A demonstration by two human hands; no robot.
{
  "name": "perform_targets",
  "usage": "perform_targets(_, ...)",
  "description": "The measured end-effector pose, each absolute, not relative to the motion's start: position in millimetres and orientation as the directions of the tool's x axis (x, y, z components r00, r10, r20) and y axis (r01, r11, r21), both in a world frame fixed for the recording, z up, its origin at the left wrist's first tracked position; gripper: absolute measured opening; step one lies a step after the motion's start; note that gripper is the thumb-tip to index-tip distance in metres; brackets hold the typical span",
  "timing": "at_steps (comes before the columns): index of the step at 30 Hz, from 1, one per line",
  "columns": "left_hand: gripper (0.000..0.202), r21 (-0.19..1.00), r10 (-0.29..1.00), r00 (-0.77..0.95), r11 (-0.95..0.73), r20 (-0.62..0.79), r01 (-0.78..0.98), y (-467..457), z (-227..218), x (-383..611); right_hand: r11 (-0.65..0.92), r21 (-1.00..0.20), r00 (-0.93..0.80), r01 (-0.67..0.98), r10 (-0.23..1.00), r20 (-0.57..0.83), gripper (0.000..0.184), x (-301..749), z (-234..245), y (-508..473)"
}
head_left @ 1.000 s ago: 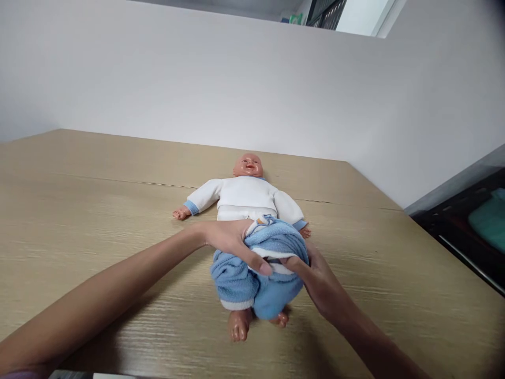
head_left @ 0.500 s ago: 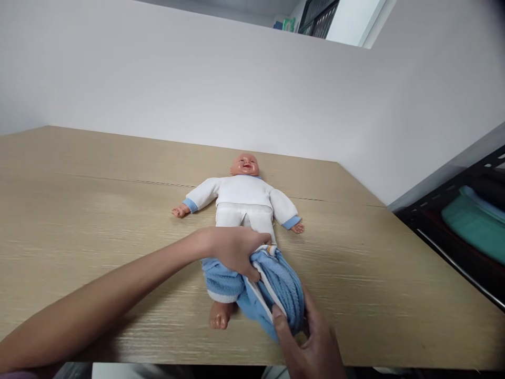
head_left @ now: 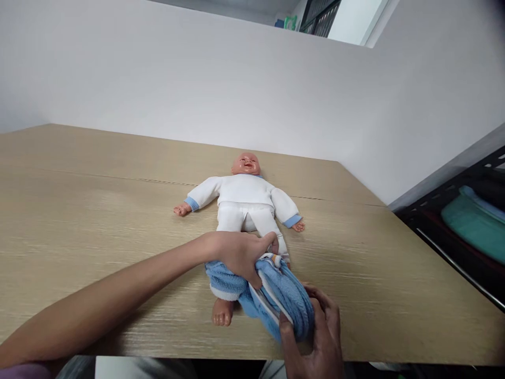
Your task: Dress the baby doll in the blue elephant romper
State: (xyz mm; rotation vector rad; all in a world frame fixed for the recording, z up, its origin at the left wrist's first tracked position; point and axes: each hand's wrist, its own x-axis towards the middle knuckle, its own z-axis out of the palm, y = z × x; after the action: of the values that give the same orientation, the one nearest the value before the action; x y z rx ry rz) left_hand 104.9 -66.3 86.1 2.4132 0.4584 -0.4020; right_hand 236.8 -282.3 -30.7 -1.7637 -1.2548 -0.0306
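A baby doll (head_left: 245, 189) in a white top and white leggings lies on its back, head away from me. Blue fleece pants (head_left: 290, 295) with white trim are bunched at its lower legs; one bare foot (head_left: 222, 311) sticks out of the left leg opening. My left hand (head_left: 242, 255) is closed on the pants' upper edge and lies across the doll's shins. With thumb and fingers, my right hand (head_left: 313, 329) grips the gathered right leg of the pants from the near side. The doll's other foot is mostly hidden behind the cloth.
The doll lies on a wooden table (head_left: 118, 221) whose near edge is just in front of me. Behind it rises a pale wall (head_left: 197, 79). At the right stands a black rack (head_left: 442, 242) holding folded green cloth (head_left: 473, 223).
Both hands have shifted slightly right with the bunched pants. The doll's right-side leg has swung outward, and more of its white lower leg shows above the cloth.
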Motion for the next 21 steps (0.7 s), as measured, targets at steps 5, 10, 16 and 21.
perform_targets(5,0.075,0.597,0.206,0.906,-0.695,-0.369,0.401,-67,85,106,-0.043,-0.694,0.5,0.719,0.726,0.472,0.034,240,-32,-283)
perform_targets(10,0.072,0.626,0.231,0.907,-0.662,-0.353,0.412,-70,86,102,-0.049,-0.634,0.478,0.772,0.701,0.529,0.028,243,-29,-282)
perform_targets(16,0.067,0.618,0.249,0.901,-0.661,-0.355,0.426,-71,80,103,-0.052,-0.788,0.559,0.613,0.734,0.387,0.03,237,-27,-282)
perform_targets(21,0.068,0.7,0.224,0.925,-0.606,-0.306,0.378,-66,75,100,-0.145,-0.983,0.59,0.111,0.805,-0.052,0.048,234,-35,-282)
